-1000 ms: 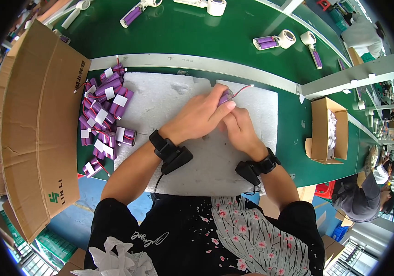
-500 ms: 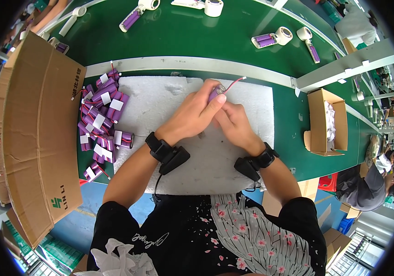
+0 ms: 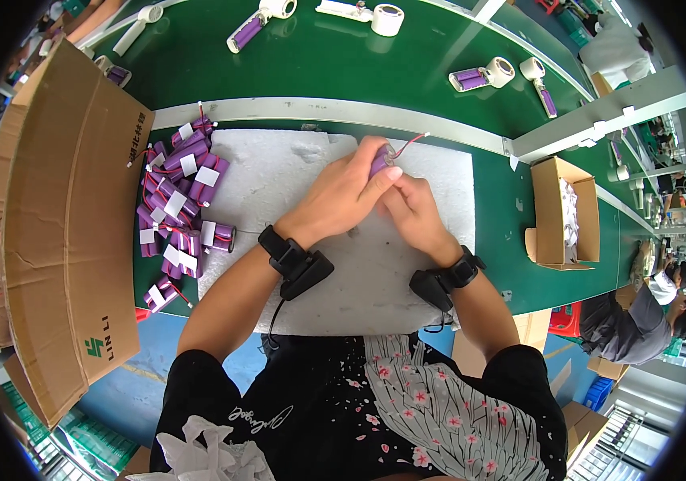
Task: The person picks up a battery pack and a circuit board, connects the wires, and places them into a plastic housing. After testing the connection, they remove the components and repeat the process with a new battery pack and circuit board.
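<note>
Above the far part of a white foam board (image 3: 279, 164), my left hand (image 3: 341, 192) is closed round a purple battery pack (image 3: 382, 159). A thin red wire with a small white plug sticks out from its far end. My right hand (image 3: 417, 212) meets the left at the near end of the pack, fingers bent in and thumb close to the left thumb; whether it grips the pack or something small is hidden. Left of the foam lies a heap of purple battery packs (image 3: 191, 164) with white pads and red-black wires.
A tall cardboard box (image 3: 78, 216) stands at the left. An open small carton (image 3: 547, 212) with white pieces sits at the right. Beyond a pale rail (image 3: 319, 108), several white handheld fans (image 3: 387, 20) with purple cells lie on a green surface (image 3: 343, 72). A seated person (image 3: 639, 321) is at right.
Both hands stay together at the battery pack, with only a slight shift of the fingers. The fans beyond the rail appear a little further right, as the whole view has shifted slightly.
</note>
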{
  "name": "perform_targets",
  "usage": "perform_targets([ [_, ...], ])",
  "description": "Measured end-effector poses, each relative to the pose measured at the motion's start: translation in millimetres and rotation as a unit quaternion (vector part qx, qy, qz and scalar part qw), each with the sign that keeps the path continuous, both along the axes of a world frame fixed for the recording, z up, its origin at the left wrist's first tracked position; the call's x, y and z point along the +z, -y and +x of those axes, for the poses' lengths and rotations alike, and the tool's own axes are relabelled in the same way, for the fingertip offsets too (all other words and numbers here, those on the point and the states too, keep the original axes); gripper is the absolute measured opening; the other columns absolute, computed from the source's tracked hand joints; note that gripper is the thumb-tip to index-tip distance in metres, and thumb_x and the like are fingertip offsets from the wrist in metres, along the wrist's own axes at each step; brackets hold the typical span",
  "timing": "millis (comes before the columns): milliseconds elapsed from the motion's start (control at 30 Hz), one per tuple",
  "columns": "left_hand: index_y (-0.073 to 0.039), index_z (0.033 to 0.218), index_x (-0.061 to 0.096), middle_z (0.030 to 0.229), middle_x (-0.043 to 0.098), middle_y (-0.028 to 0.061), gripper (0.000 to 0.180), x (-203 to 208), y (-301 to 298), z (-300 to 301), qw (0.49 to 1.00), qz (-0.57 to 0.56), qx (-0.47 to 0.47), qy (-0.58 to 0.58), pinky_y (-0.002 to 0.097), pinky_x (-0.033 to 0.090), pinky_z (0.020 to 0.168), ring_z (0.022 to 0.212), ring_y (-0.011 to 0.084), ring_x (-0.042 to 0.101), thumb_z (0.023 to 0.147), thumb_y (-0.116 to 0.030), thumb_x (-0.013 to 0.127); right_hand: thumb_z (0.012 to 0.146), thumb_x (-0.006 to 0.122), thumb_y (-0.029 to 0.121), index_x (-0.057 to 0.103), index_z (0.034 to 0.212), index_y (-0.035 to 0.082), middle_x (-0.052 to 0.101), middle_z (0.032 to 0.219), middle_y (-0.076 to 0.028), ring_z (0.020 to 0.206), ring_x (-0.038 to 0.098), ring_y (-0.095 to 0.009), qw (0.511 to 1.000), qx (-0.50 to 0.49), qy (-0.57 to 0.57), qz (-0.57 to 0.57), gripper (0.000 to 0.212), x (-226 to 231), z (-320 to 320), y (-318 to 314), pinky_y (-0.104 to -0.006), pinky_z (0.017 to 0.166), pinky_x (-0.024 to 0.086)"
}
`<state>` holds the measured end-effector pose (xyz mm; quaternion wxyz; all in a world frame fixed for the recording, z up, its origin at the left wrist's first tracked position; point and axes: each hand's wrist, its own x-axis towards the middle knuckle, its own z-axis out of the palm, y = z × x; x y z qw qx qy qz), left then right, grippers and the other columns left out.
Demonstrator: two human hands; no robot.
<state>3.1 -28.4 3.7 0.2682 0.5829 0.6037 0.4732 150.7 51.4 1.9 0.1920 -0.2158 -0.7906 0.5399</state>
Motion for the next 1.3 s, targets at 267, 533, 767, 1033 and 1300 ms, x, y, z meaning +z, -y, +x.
perform_targets([
  [267,0.0,0.125,0.044,0.09,0.061,0.0214,0.051,0.0,-11.1,3.4,0.997,-0.014,-0.004,0.077,0.0414,0.048,0.067,0.073,0.0347,0.062,0.1,-0.045,0.04,0.089,0.051,0.005,0.059,0.077,-0.002,0.054,0.062,-0.001,0.058,0.048,-0.007,0.998,-0.044,-0.001,0.034,0.016,5.3,11.2,-14.4,-0.0244,0.052,0.038],
  [533,-0.008,0.131,0.04,0.082,0.058,0.008,0.048,9.4,-2.2,1.5,0.938,-0.051,0.027,0.341,0.0274,0.041,0.054,0.058,0.0145,0.051,0.103,-0.045,0.034,0.088,0.049,0.016,0.059,0.071,0.002,0.047,0.057,0.002,0.054,0.04,-0.006,0.854,-0.4,0.088,0.319,0.024,65.7,125.8,-106.7,-0.0253,0.048,0.032],
  [767,-0.009,0.14,0.033,0.1,0.057,0.01,0.045,2.9,-8.6,-4.1,0.838,-0.073,-0.037,0.539,0.027,0.044,0.059,0.07,0.016,0.057,0.101,-0.03,0.042,0.091,0.058,0.034,0.058,0.064,-0.002,0.051,0.052,-0.003,0.052,0.051,-0.01,0.81,-0.418,0.269,0.312,0.045,96.1,142.2,-145.8,-0.0307,0.051,0.041],
  [1033,-0.01,0.147,0.025,0.123,0.051,0.0131,0.059,-7.1,-20.6,-5.4,0.809,-0.013,-0.066,0.585,0.0329,0.052,0.078,0.1,0.0244,0.062,0.093,-0.005,0.048,0.084,0.066,0.032,0.064,0.11,0.004,0.067,0.092,-0.013,0.082,0.065,-0.023,0.863,-0.213,0.19,0.416,0.038,72.9,-61.3,-224.1,-0.0346,0.074,0.051],
  [1300,-0.01,0.152,0.014,0.13,0.049,0.0163,0.073,-0.4,-14.3,-5.5,0.774,0.018,-0.049,0.631,0.0405,0.055,0.087,0.101,0.0298,0.064,0.088,0.005,0.045,0.074,0.072,0.034,0.056,0.125,0.011,0.062,0.119,-0.017,0.113,0.057,-0.037,0.82,-0.132,0.207,0.517,0.058,-3.1,-138.0,-329.9,-0.0433,0.095,0.047],
])
